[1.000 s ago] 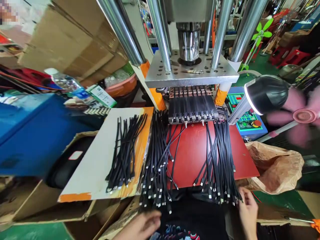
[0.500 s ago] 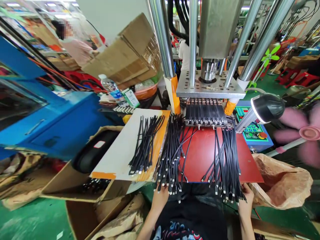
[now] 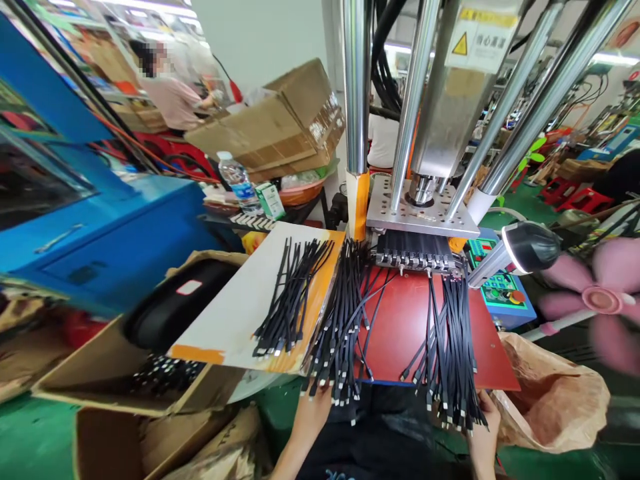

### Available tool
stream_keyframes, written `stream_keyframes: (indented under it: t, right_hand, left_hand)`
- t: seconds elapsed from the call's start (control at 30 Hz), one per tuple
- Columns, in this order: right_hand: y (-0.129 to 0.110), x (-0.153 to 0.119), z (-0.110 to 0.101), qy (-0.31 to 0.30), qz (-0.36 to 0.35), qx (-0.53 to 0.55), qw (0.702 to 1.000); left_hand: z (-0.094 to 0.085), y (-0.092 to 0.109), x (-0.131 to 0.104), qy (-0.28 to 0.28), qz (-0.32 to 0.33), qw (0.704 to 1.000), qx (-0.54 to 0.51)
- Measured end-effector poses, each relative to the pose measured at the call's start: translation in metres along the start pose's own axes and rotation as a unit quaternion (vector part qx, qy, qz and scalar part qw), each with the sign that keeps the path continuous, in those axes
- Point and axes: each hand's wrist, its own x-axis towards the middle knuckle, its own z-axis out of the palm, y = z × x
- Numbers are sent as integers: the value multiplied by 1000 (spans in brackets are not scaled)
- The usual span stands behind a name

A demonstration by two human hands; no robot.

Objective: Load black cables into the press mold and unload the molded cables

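My left hand (image 3: 315,405) is at the near edge of the work surface, under the connector ends of the middle bundle of black cables (image 3: 345,320); its fingers are mostly hidden. At the right front corner of the red board (image 3: 395,333), my right hand (image 3: 484,417) sits beside the right bundle of black cables (image 3: 457,347), fingers largely covered. A third cable bundle (image 3: 293,293) lies on the white board (image 3: 225,307). Behind the red board, the press plate (image 3: 425,220) is just above a black clamp fixture (image 3: 415,250).
Open cardboard boxes (image 3: 110,373) stand at the left, beside a blue cabinet (image 3: 100,233). To the right are a lamp (image 3: 533,247), a control box (image 3: 505,287), a pink fan (image 3: 600,300) and a paper-lined container (image 3: 555,393). A person (image 3: 170,93) is in the background.
The view has tilted upward and shifted, showing more of the press column. The press plate now sits closer to the clamp fixture. Both hands remain near the board's front edge.
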Motion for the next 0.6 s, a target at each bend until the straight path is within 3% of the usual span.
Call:
stream_keyframes:
  t: [0.17,0.23,0.3,0.37,0.4,0.5,0.6]
  right_hand:
    - [-19,3,-16,-22,-28,-94,995]
    - [-31,3,-32,46,-84,-167,981]
    - [-46,6,-48,160,-148,-214,952]
    - [-65,14,-60,249,-198,-216,923]
    - [-77,21,-62,265,-216,-208,916]
    - [-118,52,-52,222,-255,-202,919]
    - [-151,93,-24,84,-246,-235,937]
  left_hand:
    - [-6,11,4,-97,-99,980,-143]
    - [-9,18,3,-140,-131,961,-202]
    - [-14,26,0,-185,-153,936,-257]
    - [-20,35,-5,-229,-167,911,-299]
    - [-23,39,-8,-248,-171,901,-313]
    - [-32,51,-17,-293,-176,876,-341]
    - [-40,61,-26,-344,-167,841,-383]
